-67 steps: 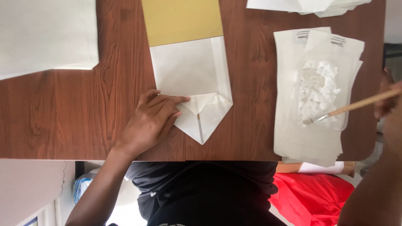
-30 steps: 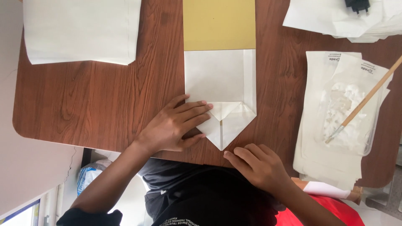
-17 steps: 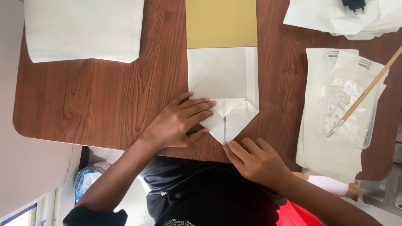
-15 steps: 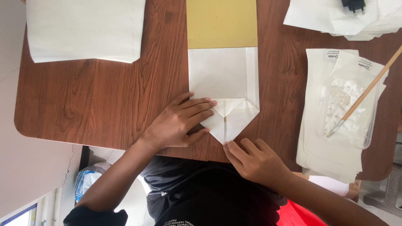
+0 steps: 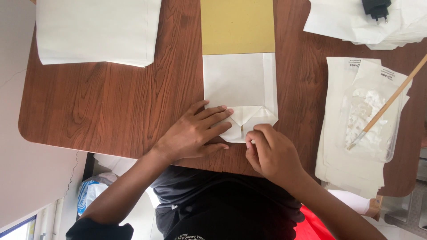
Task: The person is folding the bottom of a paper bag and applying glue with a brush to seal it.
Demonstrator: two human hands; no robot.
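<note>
Head view: white folded paper point(image 5: 240, 84) lies lengthwise up the middle of the frame on the brown surface point(image 5: 111, 106), its folded end nearest the person. Left hand point(image 5: 195, 133) lies flat and spread, fingers pressing the fold's left flap; right hand point(image 5: 272, 153), curled, pinches the fold's lower tip, just right of it.

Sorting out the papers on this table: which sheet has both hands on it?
The white folded sheet below the yellow card. The left hand and right hand press its pointed end; the other white sheets lie untouched.
</note>
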